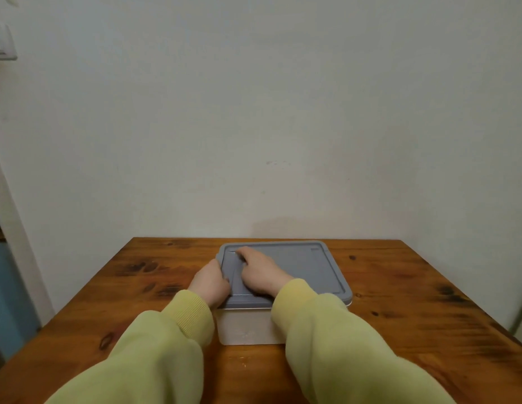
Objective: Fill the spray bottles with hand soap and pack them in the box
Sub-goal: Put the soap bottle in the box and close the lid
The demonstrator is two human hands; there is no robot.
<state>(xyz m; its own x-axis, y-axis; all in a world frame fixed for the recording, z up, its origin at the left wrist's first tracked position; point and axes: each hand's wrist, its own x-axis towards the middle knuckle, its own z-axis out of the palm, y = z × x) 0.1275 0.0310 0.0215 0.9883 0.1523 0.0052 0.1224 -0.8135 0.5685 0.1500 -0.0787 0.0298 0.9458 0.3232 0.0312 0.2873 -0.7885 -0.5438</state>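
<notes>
Head view: the box [248,325] is seen standing on the tabletop [399,301], with its grey lid [306,266] laid over it. The lid's left edge is gripped by the left hand [210,282], whose fingers are curled round the rim. The right hand [259,271] is laid palm down on top of the lid, near the box's far left corner, with its fingers pressed to the surface. No spray bottles or soap are shown around the box, and nothing can be made out through its frosted wall. It cannot be told whether the lid is being taken off to begin or pressed on to finish; filling and packing cannot be confirmed as done.
</notes>
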